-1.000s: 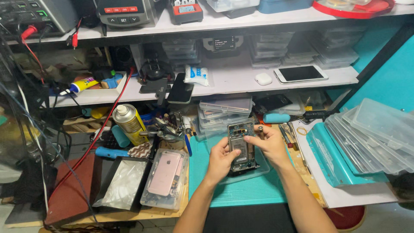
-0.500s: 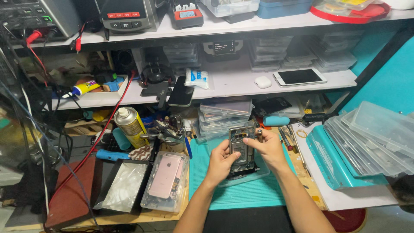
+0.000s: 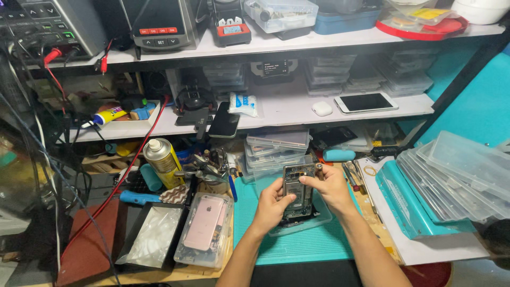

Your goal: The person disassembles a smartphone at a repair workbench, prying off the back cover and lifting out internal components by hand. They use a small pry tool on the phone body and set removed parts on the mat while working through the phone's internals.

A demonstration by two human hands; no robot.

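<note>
Crowded repair bench with a teal mat (image 3: 297,247) on a wooden top. Behind it, two white shelves (image 3: 276,114), one above the other, loaded with instruments, clear boxes and a white phone (image 3: 365,102). On the right, a teal wall (image 3: 481,106). On the left, dark hanging cables (image 3: 32,138). Even, soft light overall.

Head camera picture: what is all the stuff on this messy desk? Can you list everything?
opened phone: 1, dark, held over the green mat
green mat: 1, desk middle
clear tray: 1, under the opened phone
pink phone: 1, in a clear case left of the mat
spray can: 1, yellow, back left
white-framed phone: 1, lower shelf
earbud case: 1, white, beside it
clear boxes: several, stacked at right
left hand: 1, gripping the opened phone's left side
right hand: 1, gripping its top right
</note>
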